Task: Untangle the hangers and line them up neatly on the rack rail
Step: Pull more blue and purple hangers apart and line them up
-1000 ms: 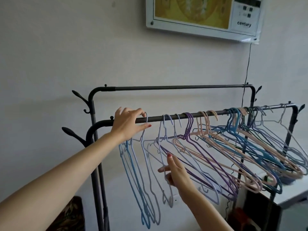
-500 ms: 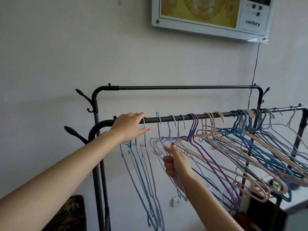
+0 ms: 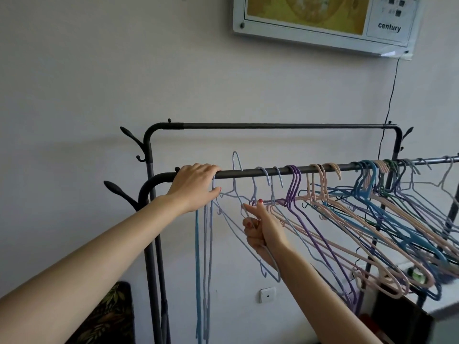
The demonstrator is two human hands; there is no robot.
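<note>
Pale lilac hanger (image 3: 248, 219): hook lifted clear above front rail (image 3: 323, 168), pinched at shoulder in right hand (image 3: 258, 230) grip, likely for freeing. Left hand (image 3: 196, 186): curled over rail beside sorted blue hangers (image 3: 205, 256), steadying. Tangled hangers (image 3: 372, 207): further right along rail.

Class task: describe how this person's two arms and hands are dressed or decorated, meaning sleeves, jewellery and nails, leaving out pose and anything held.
Both forearms are bare, no sleeves in view. No watch, bracelet or rings show. The left hand and right hand both have red-painted nails.
</note>
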